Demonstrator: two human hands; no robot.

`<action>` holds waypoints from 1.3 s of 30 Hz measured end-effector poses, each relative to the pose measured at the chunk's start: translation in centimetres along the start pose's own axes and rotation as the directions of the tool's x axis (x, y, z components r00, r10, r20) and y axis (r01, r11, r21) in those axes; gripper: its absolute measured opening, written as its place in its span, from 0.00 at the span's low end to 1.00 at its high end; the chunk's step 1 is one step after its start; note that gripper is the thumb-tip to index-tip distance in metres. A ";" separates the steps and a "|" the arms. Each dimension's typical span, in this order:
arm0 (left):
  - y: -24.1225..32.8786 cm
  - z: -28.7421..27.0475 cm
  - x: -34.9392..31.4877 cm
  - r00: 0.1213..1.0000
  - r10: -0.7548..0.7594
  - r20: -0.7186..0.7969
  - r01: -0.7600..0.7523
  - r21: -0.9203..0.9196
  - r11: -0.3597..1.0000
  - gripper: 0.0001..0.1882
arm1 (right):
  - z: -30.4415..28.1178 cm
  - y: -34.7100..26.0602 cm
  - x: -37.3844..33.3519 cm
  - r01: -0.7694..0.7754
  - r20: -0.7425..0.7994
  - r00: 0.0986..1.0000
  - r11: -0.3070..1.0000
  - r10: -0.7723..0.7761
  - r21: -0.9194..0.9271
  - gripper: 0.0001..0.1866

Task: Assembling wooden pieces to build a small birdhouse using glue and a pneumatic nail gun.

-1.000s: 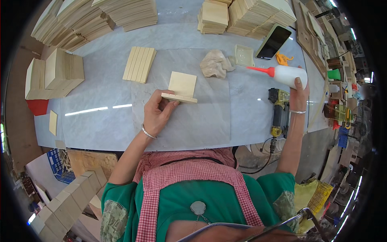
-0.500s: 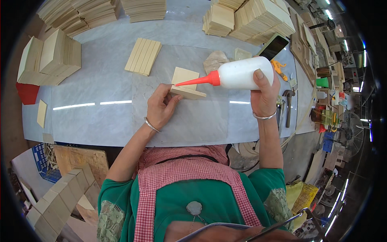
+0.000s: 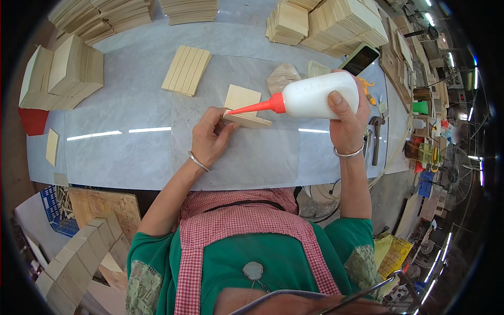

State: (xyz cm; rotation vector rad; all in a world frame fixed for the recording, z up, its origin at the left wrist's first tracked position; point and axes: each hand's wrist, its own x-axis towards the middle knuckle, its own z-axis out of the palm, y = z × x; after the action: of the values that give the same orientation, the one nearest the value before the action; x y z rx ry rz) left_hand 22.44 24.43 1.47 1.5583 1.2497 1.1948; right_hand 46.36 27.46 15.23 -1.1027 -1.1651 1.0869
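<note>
Clock centred on the held board, twelve pointing away from the person.

Table (image 3: pixel 121 163): grey, glossy, supporting the working area.

Right hand (image 3: pixel 346 118), at three: gripping a white squeeze bottle (image 3: pixel 315 97), fingers wrapping round its base end, thumb pressing its near side. Bottle lying almost level, its red nozzle (image 3: pixel 254 107) pointing towards nine.

Left hand (image 3: pixel 210 137), at eight: thumb and fingers pinching the left end of the held board (image 3: pixel 253 123), pale wood, turned edge-up.

Flat panel (image 3: pixel 243 94), at twelve: lying just beyond the held board; whether the two are touching, cannot tell.

Progress, as judged: seemingly early. The nozzle tip is sitting at or just above the left end of the board's upper edge; the rest of that edge is appearing untreated, though any bead is too small to make out. The flat panel is seemingly lying loose.

Surroundings: large board stacks (image 3: pixel 344 26), between one and two; block stacks (image 3: pixel 76 68), between nine and ten; strip set (image 3: pixel 186 71), at ten, four parallel strips; hammer (image 3: pixel 376 146), at three, past the right wrist; phone (image 3: pixel 360 61), at two; pale cloth (image 3: pixel 281 77), at one.

Obstructions: the bottle is crossing in front of the cloth; the nozzle is overlapping the flat panel's near part; left fingers are crowding the nozzle tip.
</note>
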 end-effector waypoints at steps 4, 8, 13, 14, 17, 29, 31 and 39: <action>0.0 -0.1 0.0 1.000 -0.018 0.003 0.018 0.000 1.000 0.13 | -0.2 -0.4 -0.2 0.026 0.000 1.000 0.999 -0.026 -0.042 0.29; 0.0 0.1 0.0 1.000 -0.021 -0.002 0.021 -0.032 0.999 0.13 | -0.9 -1.0 -0.5 0.035 -0.004 0.999 0.996 -0.036 -0.087 0.30; -0.2 0.1 -0.2 1.000 -0.025 0.014 0.025 -0.022 0.999 0.09 | -1.9 -1.5 -1.1 0.055 -0.021 0.998 0.991 -0.059 -0.122 0.30; -0.1 0.1 -0.2 1.000 -0.023 0.018 0.024 -0.024 0.999 0.09 | -2.2 -1.7 -1.2 0.061 -0.027 0.998 0.989 -0.065 -0.132 0.30; -0.1 0.0 -0.2 0.998 -0.053 0.014 0.054 -0.015 0.998 0.11 | -3.3 -1.8 -1.6 0.063 -0.036 0.997 0.986 -0.069 -0.156 0.30; -0.4 0.2 0.3 1.000 -0.004 0.014 0.004 -0.030 1.000 0.11 | -8.3 -0.6 -2.5 -0.006 -0.176 0.984 1.000 0.004 -0.015 0.27; 0.2 -0.5 0.4 0.997 -0.028 0.066 0.022 0.087 0.996 0.14 | -10.8 0.9 -1.7 -0.048 -0.267 0.961 0.994 0.072 0.095 0.25; 2.6 -5.1 9.3 0.988 -0.042 0.147 0.020 0.153 0.988 0.14 | -21.3 6.8 1.9 -0.273 -0.415 0.834 0.926 0.363 0.261 0.29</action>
State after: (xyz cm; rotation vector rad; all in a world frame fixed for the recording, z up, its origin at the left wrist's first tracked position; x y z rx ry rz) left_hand 18.75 33.14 6.94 1.6988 1.2844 0.9632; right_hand 67.35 28.70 7.27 -1.3408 -0.4980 1.0851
